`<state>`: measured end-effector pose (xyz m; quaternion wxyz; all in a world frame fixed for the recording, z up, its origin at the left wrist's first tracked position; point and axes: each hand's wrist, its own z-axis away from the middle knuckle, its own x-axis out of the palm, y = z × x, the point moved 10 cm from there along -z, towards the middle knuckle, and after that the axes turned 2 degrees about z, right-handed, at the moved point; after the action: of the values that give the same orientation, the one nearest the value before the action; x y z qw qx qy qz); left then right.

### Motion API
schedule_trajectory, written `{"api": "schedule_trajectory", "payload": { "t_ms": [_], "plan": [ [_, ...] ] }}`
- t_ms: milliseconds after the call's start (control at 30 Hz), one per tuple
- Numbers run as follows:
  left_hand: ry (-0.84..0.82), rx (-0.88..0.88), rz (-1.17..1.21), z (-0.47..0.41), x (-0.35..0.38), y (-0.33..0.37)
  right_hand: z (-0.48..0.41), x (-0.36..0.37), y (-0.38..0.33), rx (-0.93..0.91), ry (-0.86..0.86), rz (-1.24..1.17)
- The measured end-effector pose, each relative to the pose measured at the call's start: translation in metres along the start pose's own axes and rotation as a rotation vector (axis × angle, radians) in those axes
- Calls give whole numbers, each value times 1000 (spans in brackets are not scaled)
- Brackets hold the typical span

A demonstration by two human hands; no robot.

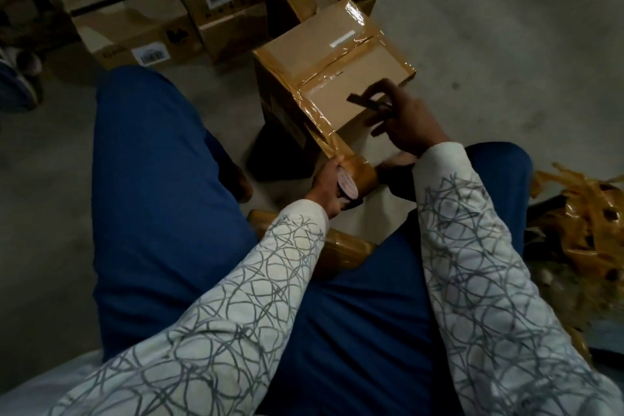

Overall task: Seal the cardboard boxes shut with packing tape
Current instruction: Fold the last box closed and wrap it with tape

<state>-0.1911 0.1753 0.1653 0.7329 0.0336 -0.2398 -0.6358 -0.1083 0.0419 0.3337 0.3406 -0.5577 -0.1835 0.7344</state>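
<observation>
Concrete floor, dim light; the view is downward over blue trousers and patterned sleeves. Cartons (135,20) are stacked at upper left; tape scraps (580,213) are heaped at the right edge.

Box (337,78) is set on the floor at frame centre, flaps closed, top seam already crossed by glossy tape bands.

Roll (359,176) is gripped by the left hand (326,186) just below the box, fingers curled round its rim. A strip of tape (324,135) is drawn from the roll up to the near left corner of the box. Its long axis runs diagonally, from lower centre toward upper left.

Cutter (366,102), dark and blurred (type not resolved), is pinched in the right hand (410,121) over the near top edge of the box, with its tip pointed left.

Judgement: the strip is laid and severing is pending. The strip lies below and left of the cutter, near but apart. The right hand is the one free to travel, since the left is tied to the roll. A cut across the strip's axis, close to the roll, is called for, with tension supplied by the left hand.
</observation>
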Motion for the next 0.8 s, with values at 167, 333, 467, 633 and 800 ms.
{"api": "schedule_trajectory", "payload": {
  "t_ms": [167, 333, 467, 633, 800],
  "plan": [
    [-18, -25, 15, 4, 5, -2, 4, 31, 8, -8, 56, 480],
    [-24, -43, 27, -2, 4, -5, 12, 7, -26, -164, 330, 477],
    [-29, -32, 23, -1, 3, -1, 3, 5, -37, -296, 341, 273],
    [-16, -162, -51, 16, 3, -11, -18, 55, 65, 81, 32, 642],
    [-33, -125, -127, 16, 6, -9, -18, 23, 65, 137, 184, 424]
  ]
}}
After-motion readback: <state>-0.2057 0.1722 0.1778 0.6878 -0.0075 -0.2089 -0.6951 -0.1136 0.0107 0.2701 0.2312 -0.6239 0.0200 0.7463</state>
